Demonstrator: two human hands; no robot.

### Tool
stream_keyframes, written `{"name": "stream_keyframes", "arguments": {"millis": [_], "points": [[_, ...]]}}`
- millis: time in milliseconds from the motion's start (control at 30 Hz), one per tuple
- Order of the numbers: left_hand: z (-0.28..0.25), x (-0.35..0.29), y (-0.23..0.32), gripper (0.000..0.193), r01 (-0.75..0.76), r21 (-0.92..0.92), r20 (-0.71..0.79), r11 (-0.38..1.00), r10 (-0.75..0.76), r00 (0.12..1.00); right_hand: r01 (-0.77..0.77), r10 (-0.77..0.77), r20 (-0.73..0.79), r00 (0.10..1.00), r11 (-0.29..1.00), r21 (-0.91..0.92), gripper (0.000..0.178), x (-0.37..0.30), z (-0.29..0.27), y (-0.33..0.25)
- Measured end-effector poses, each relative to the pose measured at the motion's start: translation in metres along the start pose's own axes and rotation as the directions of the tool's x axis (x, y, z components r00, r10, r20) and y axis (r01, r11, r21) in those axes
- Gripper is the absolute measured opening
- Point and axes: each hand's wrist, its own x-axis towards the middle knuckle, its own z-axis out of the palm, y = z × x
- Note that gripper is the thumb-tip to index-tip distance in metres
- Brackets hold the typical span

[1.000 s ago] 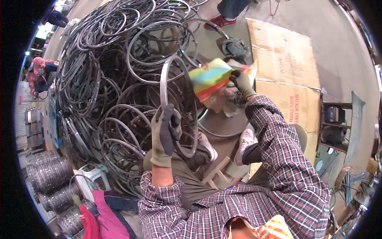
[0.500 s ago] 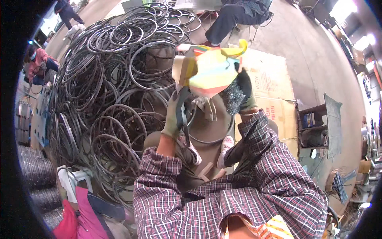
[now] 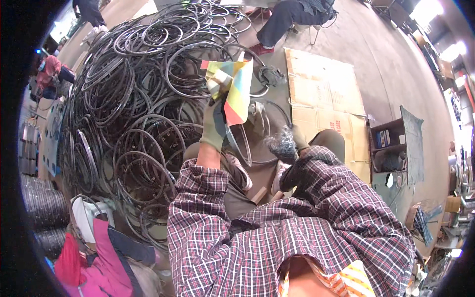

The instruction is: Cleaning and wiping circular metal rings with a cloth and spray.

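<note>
My gloved left hand (image 3: 213, 126) is closed around a limp sheet (image 3: 241, 94) patterned in yellow, red, pale blue and white, which stands up from my fingers. A grey curved strip, like part of a wheel rim (image 3: 242, 148), runs down beside that hand; whether I grip it too, I cannot tell. Lower and to the right, my gloved right hand (image 3: 300, 137) is closed on a shiny grey crumpled bundle (image 3: 282, 144), its material unclear. Between the hands a pale crumpled cloth (image 3: 259, 118) lies near a bare rim on the floor.
A large heap of bicycle wheel rims (image 3: 133, 89) fills the left side. Flattened cardboard (image 3: 324, 89) covers floor at right, beside a dark open box (image 3: 388, 143). A person in pink (image 3: 99, 267) is close at lower left; another person's legs (image 3: 282, 27) are ahead.
My right hand has come down and away from the coloured sheet, still with the grey bundle. The sheet now hangs from my left hand alone, shifted left and turned. The lower-left person leans nearer.
</note>
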Motion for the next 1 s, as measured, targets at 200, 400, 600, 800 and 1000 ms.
{"name": "stream_keyframes", "arguments": {"millis": [200,400,600,800,1000], "points": [[0.034,0.02,-0.014,0.03,-0.092,0.238,-0.007,0.967,0.097,0.995,0.702,-0.62,-0.364,0.695,0.694,0.158,0.031,0.037,-0.027,0.006],[0.043,0.011,-0.016,0.034,-0.103,0.313,0.033,0.944,0.098,0.995,0.474,-0.693,-0.114,0.712,0.354,0.806,0.059,-0.023,-0.062,-0.093],[0.066,-0.012,-0.045,0.039,-0.148,0.866,0.118,0.477,0.092,0.989,0.466,-0.586,-0.221,0.78,0.308,0.829,0.044,-0.065,-0.038,-0.134],[0.099,-0.031,-0.027,0.028,-0.158,0.779,0.218,0.606,-0.025,0.976,0.309,-0.284,-0.317,0.905,-0.074,0.948,0.023,-0.017,-0.059,-0.06],[0.073,-0.028,-0.03,0.023,-0.173,0.863,0.201,0.474,-0.009,0.98,0.603,-0.081,-0.599,0.797,0.188,0.776,0.027,-0.084,-0.089,-0.061]]}}
